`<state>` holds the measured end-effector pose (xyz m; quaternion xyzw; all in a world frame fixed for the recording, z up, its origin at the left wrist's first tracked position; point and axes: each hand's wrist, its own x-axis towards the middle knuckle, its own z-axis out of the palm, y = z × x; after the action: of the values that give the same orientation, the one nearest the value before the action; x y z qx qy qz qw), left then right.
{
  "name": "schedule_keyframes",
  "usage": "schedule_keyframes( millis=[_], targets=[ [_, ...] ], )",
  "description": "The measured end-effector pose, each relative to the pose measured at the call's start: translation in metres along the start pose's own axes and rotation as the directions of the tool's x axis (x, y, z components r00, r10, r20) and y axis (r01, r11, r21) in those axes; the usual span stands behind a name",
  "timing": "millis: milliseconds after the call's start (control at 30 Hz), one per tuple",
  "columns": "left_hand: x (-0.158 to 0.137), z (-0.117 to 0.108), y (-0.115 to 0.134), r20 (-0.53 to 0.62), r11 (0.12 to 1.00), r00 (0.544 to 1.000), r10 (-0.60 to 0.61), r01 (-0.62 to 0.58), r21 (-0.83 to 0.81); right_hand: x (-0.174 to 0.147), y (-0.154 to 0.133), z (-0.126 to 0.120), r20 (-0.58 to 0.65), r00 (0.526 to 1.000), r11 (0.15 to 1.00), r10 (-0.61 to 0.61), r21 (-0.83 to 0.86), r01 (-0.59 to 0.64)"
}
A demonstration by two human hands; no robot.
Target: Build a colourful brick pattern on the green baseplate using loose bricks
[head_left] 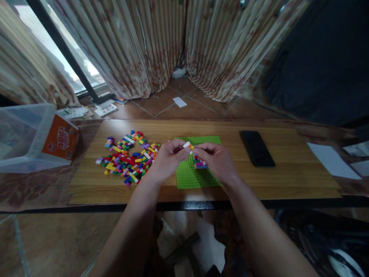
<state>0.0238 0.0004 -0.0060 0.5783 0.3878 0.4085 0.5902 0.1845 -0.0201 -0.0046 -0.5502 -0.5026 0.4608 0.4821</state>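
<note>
Above a green baseplate [187, 177], my two hands meet fingertip to fingertip. Between them are small white and orange toy bricks [187, 145]. My left hand [170, 158] pinches these bricks from the left, thumb and forefinger pressed together. From the right, my right hand [215, 158] pinches at the same small cluster, its fingertips close to the orange piece. Which hand holds which brick is too small to tell. Partly covered by my right hand, a stack of purple, white and red bricks [200, 164] stands on the baseplate.
A heap of loose colourful bricks [123, 159] spreads over the table left of my hands. A black phone [257, 149] lies to the right on the wooden table [300, 169]. At the far left stands a clear plastic bin [23, 134] with an orange label. White paper [333, 159] lies far right.
</note>
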Motion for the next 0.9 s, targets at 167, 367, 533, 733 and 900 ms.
schedule_keyframes(
  millis=[167, 367, 533, 733, 900],
  targets=[
    [0.001, 0.014, 0.008, 0.046, 0.950, 0.993, 0.113, -0.121, 0.288, -0.005, -0.006, -0.014, 0.071, 0.997, 0.998, 0.017, 0.067, -0.022],
    [0.000, 0.023, 0.013, 0.058, 0.946, 0.992, 0.110, -0.123, 0.299, -0.011, -0.009, -0.024, 0.092, 0.996, 0.991, -0.006, 0.137, -0.006],
    [-0.001, 0.027, 0.013, 0.091, 0.965, 0.990, 0.105, -0.123, 0.233, -0.013, -0.006, -0.030, 0.118, 0.993, 0.982, 0.002, 0.189, -0.024],
    [0.000, 0.034, 0.012, 0.102, 0.977, 0.989, 0.106, -0.122, 0.175, -0.017, -0.004, -0.034, 0.110, 0.994, 0.970, -0.004, 0.242, -0.023],
    [-0.001, 0.036, 0.013, 0.131, 0.992, 0.987, 0.092, -0.103, 0.073, -0.019, -0.006, -0.034, 0.116, 0.993, 0.957, -0.002, 0.288, -0.032]
  ],
)
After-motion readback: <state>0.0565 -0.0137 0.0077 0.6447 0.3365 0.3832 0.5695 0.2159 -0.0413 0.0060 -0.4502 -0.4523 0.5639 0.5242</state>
